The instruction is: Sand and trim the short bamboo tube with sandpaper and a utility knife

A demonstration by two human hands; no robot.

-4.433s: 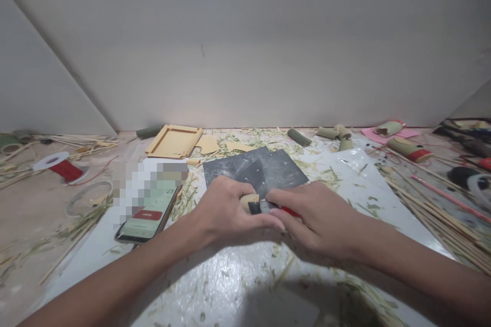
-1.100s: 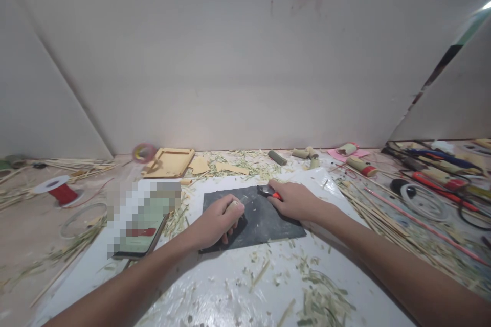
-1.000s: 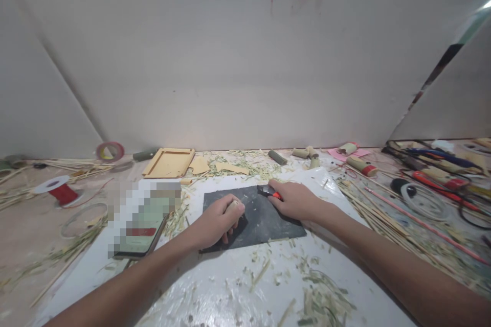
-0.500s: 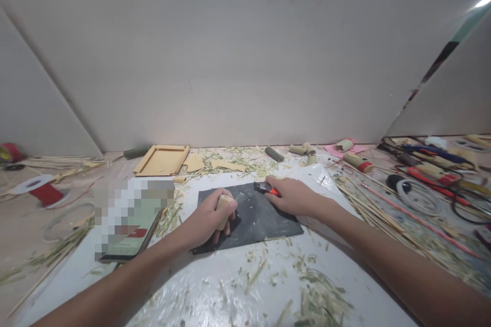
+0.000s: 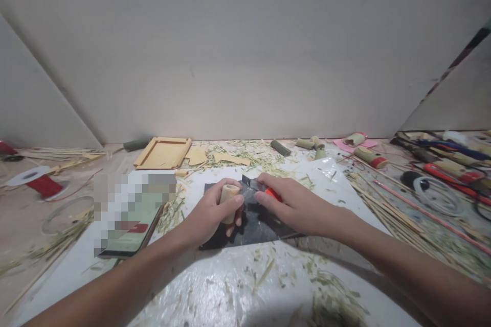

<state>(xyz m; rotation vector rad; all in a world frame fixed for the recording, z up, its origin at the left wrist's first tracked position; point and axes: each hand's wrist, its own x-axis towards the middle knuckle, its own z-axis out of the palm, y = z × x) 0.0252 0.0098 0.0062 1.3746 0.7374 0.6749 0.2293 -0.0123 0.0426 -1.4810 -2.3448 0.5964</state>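
Note:
A short, pale bamboo tube (image 5: 229, 195) stands nearly upright in my left hand (image 5: 207, 212), fingers wrapped round it and its open end facing up. Close on its right, my right hand (image 5: 289, 199) grips a utility knife (image 5: 273, 194) with an orange body. The knife's dark blade end points left toward the tube's rim; whether the two touch I cannot tell. Both hands are over a dark, scuffed mat (image 5: 249, 236), which they partly cover.
A phone (image 5: 132, 235) lies left of the mat, near a red thread spool (image 5: 46, 186). Behind are a wooden tray (image 5: 163, 153) and bamboo pieces (image 5: 280, 147). Thin bamboo sticks (image 5: 387, 214) lie right. Shavings (image 5: 333, 291) litter the white sheet (image 5: 184, 286).
My right hand has picked the knife up from the mat and brought it left, close to the tube. My left hand has turned the bamboo tube more upright.

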